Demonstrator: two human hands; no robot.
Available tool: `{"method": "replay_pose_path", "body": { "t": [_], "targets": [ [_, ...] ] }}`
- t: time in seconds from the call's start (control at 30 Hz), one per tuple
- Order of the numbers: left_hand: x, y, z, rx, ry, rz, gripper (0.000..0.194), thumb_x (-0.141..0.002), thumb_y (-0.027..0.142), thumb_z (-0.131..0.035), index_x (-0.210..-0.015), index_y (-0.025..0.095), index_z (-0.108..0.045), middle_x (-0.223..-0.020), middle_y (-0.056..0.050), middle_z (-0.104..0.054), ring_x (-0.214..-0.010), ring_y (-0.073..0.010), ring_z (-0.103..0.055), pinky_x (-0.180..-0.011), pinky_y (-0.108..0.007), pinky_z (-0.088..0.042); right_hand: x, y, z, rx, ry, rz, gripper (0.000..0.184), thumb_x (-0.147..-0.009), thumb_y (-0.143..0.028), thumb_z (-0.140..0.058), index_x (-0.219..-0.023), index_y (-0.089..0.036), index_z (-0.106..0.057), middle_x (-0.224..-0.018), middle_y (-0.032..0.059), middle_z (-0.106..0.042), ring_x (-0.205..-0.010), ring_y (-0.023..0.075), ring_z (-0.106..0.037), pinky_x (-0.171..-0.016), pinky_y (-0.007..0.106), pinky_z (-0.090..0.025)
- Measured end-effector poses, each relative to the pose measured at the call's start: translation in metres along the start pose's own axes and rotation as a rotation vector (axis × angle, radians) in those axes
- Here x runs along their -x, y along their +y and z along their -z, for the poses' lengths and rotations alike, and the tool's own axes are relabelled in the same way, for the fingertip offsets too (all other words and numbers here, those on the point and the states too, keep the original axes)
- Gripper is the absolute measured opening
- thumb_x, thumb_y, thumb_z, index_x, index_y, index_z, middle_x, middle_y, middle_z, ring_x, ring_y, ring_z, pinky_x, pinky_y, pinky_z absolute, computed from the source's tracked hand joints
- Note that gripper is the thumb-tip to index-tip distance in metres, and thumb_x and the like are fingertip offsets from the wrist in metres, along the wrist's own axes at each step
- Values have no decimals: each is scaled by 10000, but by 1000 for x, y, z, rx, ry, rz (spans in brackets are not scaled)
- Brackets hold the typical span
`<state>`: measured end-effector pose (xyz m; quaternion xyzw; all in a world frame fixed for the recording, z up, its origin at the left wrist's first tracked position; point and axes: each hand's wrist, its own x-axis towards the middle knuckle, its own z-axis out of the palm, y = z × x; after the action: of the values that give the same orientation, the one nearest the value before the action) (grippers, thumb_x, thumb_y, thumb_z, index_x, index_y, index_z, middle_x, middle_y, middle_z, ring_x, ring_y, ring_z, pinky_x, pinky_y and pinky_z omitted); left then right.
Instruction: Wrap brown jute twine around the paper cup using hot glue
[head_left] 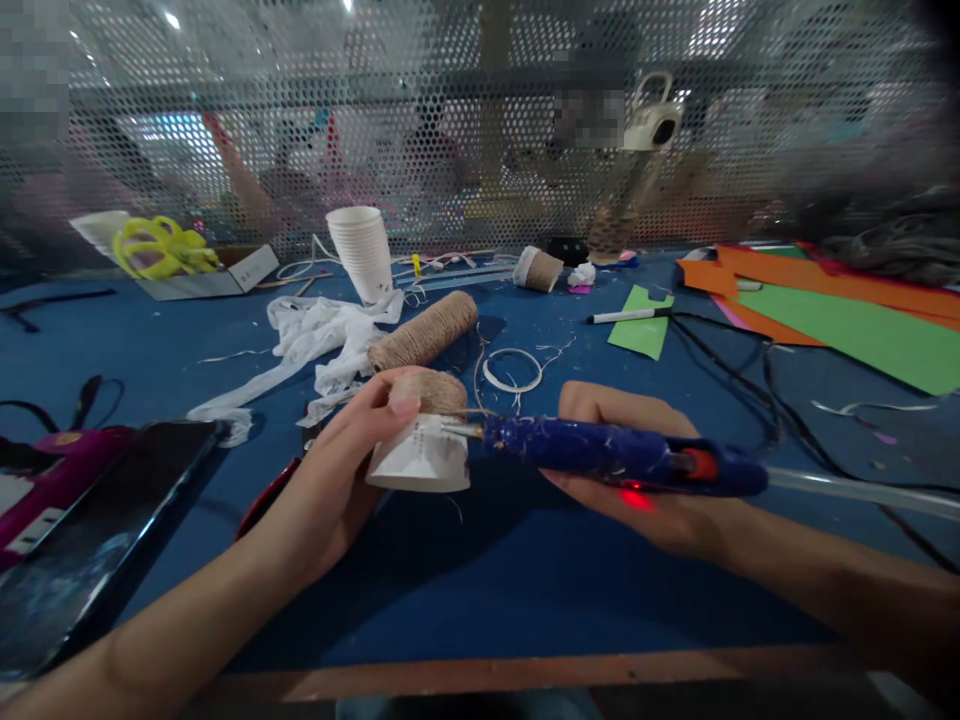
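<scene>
Near the middle of the view, my left hand [341,460] grips a white paper cup [420,458], tilted with its wide rim toward me. Brown twine [431,390] is wound around the cup's narrow end. My right hand [630,420] is wrapped around a blue hot glue gun [592,450], lit by a small red light, with a clear glue stick [862,488] sticking out of its back. The gun's metal nozzle touches or nearly touches the cup just below the twine. Behind the cup lies a roll of twine [427,330], a strand leading from it.
White crumpled strips [322,335] and stacked paper cups [360,250] stand behind on the blue table [495,590]. At left are a phone [120,530] and a box [247,272]; at right, a marker [630,315], coloured paper [847,320] and a black cable [772,390]. Perforated metal [450,120] closes the back.
</scene>
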<state>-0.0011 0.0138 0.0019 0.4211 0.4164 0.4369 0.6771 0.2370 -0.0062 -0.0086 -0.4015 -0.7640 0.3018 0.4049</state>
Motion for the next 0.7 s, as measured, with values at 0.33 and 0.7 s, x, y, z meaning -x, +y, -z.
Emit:
{"method": "replay_pose_path", "body": {
  "t": [0.33,0.7],
  "targets": [
    [3,1,0,12,4,-106,207,-850,263,-673,-1055,237,-665,-905,21,-702,-767,-139,-641,-617,-170,-499,1,-1,1,45,0,-74,284,-802,-143,-650,-663,-227,-417,-652,-32,-497,-568,120,-448,-523,272,-354],
    [6,1,-4,-94,35,-177,296,-790,283,-735,-1065,244,-632,-991,-7,-698,-828,-180,-643,-598,-202,-481,3,-3,0,47,19,-58,278,-796,-128,-632,-661,-226,-409,-646,-38,-482,-562,115,-427,-520,280,-333]
  ]
}}
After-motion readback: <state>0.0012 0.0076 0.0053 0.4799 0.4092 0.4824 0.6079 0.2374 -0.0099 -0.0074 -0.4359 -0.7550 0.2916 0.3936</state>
